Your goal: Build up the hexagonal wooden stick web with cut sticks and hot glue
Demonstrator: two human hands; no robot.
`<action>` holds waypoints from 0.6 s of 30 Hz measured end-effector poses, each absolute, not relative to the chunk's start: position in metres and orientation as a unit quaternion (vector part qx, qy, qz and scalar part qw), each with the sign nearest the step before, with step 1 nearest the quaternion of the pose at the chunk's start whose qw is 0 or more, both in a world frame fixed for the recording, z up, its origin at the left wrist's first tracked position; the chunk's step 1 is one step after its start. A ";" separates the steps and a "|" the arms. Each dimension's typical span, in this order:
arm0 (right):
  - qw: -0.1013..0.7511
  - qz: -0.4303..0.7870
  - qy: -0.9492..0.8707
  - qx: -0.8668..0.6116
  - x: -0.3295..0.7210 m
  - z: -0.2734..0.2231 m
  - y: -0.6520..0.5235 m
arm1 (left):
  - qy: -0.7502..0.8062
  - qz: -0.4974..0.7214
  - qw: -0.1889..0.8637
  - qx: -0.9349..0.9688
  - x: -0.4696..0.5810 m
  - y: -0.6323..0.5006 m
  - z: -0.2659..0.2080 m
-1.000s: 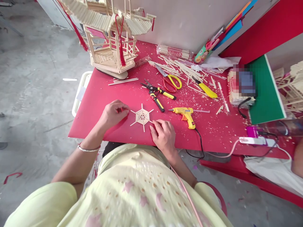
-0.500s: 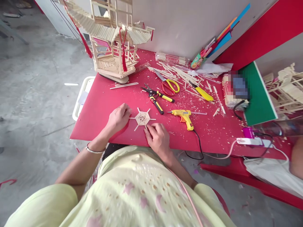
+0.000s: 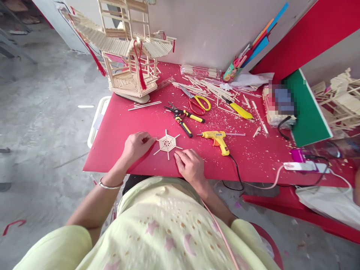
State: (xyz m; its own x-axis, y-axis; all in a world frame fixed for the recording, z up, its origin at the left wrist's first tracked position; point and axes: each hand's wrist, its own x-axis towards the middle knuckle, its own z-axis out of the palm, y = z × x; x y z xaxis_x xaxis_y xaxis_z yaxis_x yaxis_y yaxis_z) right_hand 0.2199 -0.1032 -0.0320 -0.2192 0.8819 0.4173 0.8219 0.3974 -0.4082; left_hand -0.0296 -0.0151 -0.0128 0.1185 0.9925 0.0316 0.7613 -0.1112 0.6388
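Observation:
A small six-spoked wooden web [image 3: 167,143], built of thin sticks in nested hexagons, lies flat on the red tabletop [image 3: 112,157] between my hands. At its left, my left hand [image 3: 137,147] has thumb and forefinger closed at the tip of one spoke. My right hand [image 3: 191,165] rests just to the lower right, fingers curled and pressed together close to another spoke's end. Whether anything sits between those right fingertips is hidden. To the right lies a yellow glue gun [image 3: 218,139] with a glue stick in its back.
Behind are black-and-yellow pliers [image 3: 184,117], scissors [image 3: 200,103], a yellow cutter knife [image 3: 240,110] and scattered sticks [image 3: 213,87]. A stick-built pavilion [image 3: 135,80] with red tassels stands back left. A power strip [image 3: 300,167] with cords lies at the right.
The web has turned on the table, so its spokes point in new directions. My left fingers now meet a spoke tip; my right fingers have come off the lower spoke. The view has shifted slightly.

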 end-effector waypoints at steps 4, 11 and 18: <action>0.319 0.032 -0.771 -0.551 0.223 -0.033 -0.100 | 0.617 0.235 0.251 0.708 -0.028 -0.016 -0.011; 0.276 -0.095 -0.633 -0.717 0.287 -0.013 -0.078 | 0.541 0.230 0.220 0.779 -0.032 -0.012 -0.019; 0.119 -0.053 -0.534 -0.835 0.347 -0.023 -0.093 | 0.485 0.196 0.221 0.823 -0.035 0.002 -0.021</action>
State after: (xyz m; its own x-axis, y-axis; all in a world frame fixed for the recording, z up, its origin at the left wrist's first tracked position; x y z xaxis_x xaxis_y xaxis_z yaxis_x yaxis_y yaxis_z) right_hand 0.3467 -0.0934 -0.0229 0.4243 0.8794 0.2158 0.9047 -0.4014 -0.1430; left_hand -0.0349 0.0020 -0.0210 0.4519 0.8855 0.1080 0.7119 -0.4309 0.5546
